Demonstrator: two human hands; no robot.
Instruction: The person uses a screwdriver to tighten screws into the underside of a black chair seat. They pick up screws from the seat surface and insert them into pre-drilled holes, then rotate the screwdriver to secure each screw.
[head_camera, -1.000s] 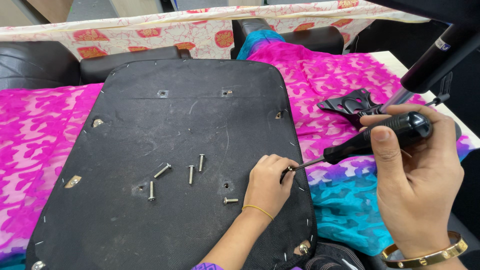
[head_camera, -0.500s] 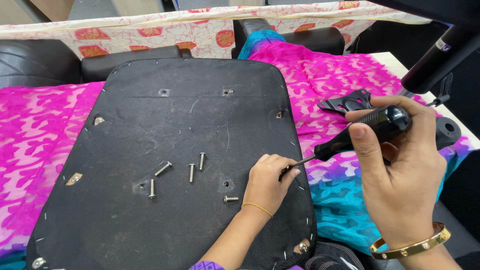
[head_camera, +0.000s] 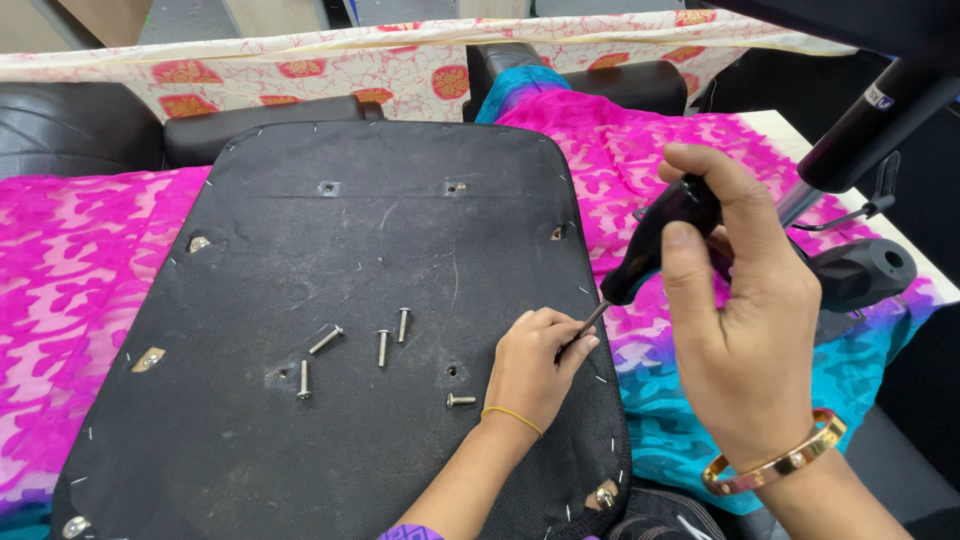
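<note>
screwdriver (head_camera: 655, 240) tip hidden behind left hand (head_camera: 535, 365)

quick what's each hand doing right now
Left hand: closed, pinching the screwdriver's metal shaft near its tip.
Right hand: closed around the black screwdriver handle.

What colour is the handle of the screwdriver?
Black. The screwdriver handle shows best in the head view, gripped by the right hand.
</note>
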